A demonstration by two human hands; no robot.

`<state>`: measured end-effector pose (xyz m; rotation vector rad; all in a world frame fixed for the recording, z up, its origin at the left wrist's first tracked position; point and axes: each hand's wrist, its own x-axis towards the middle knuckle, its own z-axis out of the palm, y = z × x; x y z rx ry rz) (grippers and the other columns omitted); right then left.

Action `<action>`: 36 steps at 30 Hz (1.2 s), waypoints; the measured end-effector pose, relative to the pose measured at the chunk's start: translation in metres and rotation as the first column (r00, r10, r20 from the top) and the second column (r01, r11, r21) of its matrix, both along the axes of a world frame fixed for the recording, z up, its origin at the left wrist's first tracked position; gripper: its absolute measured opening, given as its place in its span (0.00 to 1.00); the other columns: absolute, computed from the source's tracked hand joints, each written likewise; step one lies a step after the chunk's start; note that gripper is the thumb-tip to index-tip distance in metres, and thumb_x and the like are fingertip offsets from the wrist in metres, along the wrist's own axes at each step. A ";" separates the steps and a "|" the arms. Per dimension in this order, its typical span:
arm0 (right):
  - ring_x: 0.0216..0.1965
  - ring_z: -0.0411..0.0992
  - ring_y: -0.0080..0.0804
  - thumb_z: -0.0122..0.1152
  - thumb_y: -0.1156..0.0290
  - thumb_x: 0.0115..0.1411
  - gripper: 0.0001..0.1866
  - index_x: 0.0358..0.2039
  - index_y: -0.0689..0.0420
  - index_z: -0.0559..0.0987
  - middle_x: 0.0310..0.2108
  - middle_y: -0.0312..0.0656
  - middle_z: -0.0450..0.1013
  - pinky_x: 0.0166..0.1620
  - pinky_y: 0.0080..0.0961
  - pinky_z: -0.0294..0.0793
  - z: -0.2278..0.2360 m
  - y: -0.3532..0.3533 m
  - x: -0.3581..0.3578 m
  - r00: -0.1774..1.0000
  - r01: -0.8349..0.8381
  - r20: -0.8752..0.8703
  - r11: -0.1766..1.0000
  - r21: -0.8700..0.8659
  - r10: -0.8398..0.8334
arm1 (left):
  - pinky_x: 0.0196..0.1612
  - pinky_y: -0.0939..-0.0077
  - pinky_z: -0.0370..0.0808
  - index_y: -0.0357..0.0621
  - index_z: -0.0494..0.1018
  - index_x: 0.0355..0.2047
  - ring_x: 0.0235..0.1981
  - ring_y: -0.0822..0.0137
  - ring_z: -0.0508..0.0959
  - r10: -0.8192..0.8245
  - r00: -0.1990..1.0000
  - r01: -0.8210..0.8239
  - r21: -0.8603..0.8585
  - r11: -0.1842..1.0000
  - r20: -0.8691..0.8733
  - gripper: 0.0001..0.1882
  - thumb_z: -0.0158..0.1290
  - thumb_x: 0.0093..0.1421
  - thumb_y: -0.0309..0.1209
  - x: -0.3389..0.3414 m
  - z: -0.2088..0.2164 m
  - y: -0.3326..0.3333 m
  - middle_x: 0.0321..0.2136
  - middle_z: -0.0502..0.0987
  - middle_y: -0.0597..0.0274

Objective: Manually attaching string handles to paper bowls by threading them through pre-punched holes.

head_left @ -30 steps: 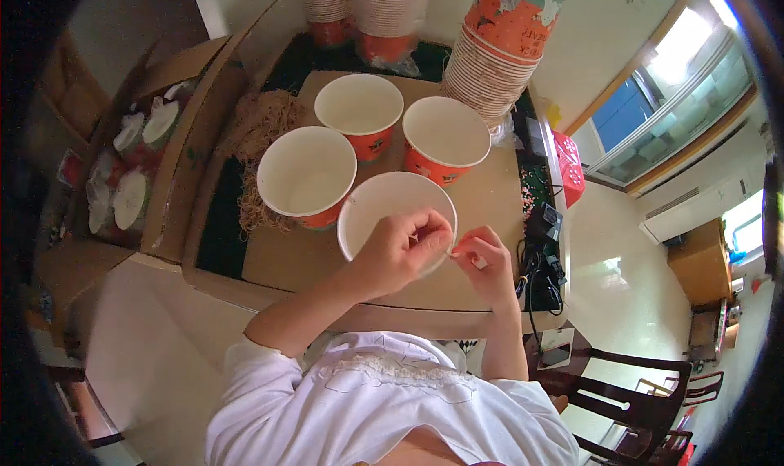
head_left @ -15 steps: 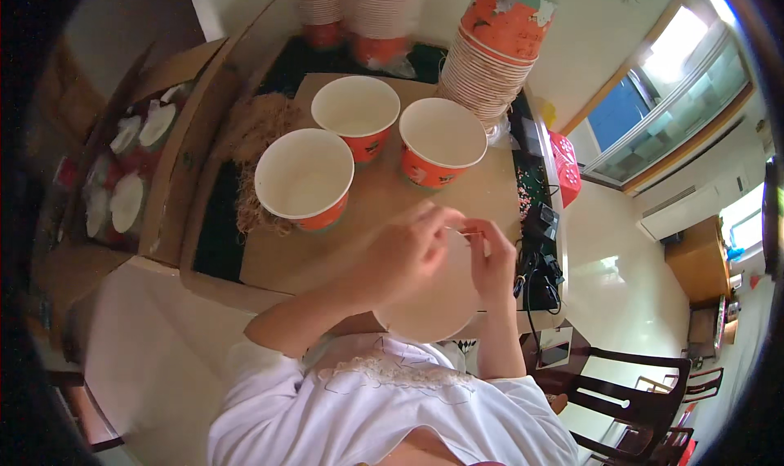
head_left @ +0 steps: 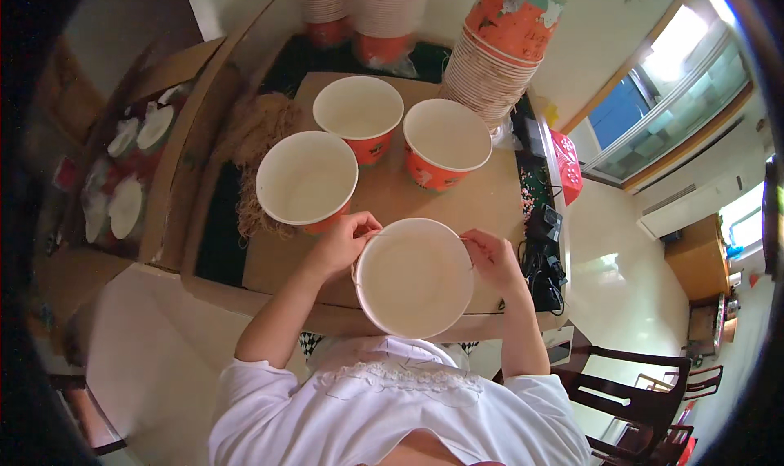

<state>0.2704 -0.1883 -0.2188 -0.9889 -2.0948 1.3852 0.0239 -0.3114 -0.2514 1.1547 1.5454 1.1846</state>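
Observation:
A white-lined paper bucket (head_left: 415,278) stands at the table's near edge, right in front of me, with its round mouth facing up. My left hand (head_left: 347,244) is at the left of its rim, thumb and fingers pinched together. On the other side my right hand (head_left: 495,262) pinches a thin pale string (head_left: 471,256) that runs down beside the bucket. A bit of string also shows below my left fingers. The bucket's outer wall is mostly hidden. Beyond it stand three more paper buckets, a left one (head_left: 307,178), a middle one (head_left: 358,120) and a right one (head_left: 447,135), orange outside.
Brown tangled twine (head_left: 265,123) lies on the cardboard sheet (head_left: 392,196) at the left. A tall stack of nested buckets (head_left: 498,57) stands at the back right. Black cables and adapters (head_left: 545,254) line the right edge. An open carton (head_left: 175,160) holds packed items; a dark chair (head_left: 629,392) stands at right.
My hands were together above the near bucket with string between them. They have parted to its left and right sides, leaving its mouth in full view.

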 end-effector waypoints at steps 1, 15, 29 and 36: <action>0.26 0.66 0.17 0.49 0.73 0.61 0.09 0.32 0.65 0.77 0.22 0.32 0.69 0.30 0.16 0.67 -0.001 0.003 0.001 0.996 -0.045 0.077 0.999 -0.030 0.048 | 0.30 0.82 0.71 0.36 0.72 0.33 0.27 0.80 0.72 -0.004 0.996 0.005 -0.017 1.000 0.085 0.07 0.50 0.62 0.29 -0.001 -0.003 0.001 0.24 0.74 0.69; 0.32 0.69 0.18 0.50 0.61 0.64 0.16 0.38 0.62 0.78 0.27 0.34 0.73 0.34 0.20 0.72 -0.022 0.045 -0.025 0.958 -0.144 0.185 0.926 -0.349 0.218 | 0.37 0.79 0.73 0.36 0.73 0.40 0.34 0.77 0.75 -0.073 0.983 0.059 0.084 0.995 0.166 0.10 0.48 0.63 0.29 0.000 -0.043 0.020 0.32 0.77 0.65; 0.52 0.65 0.24 0.56 0.68 0.61 0.26 0.59 0.59 0.64 0.56 0.39 0.66 0.52 0.28 0.69 -0.053 0.061 0.006 0.854 0.065 0.362 0.613 -0.787 0.374 | 0.44 0.65 0.74 0.39 0.69 0.46 0.39 0.62 0.78 -0.245 0.969 0.246 -0.174 0.954 0.028 0.20 0.42 0.65 0.42 0.013 -0.040 0.001 0.34 0.77 0.54; 0.39 0.66 0.20 0.44 0.78 0.63 0.27 0.63 0.54 0.58 0.49 0.32 0.69 0.45 0.20 0.68 0.177 0.070 0.012 0.876 -0.462 0.212 0.879 0.118 0.432 | 0.51 0.60 0.68 0.36 0.61 0.54 0.49 0.45 0.70 0.210 0.864 0.029 0.461 0.887 -0.458 0.28 0.47 0.62 0.46 0.017 0.155 0.036 0.50 0.67 0.44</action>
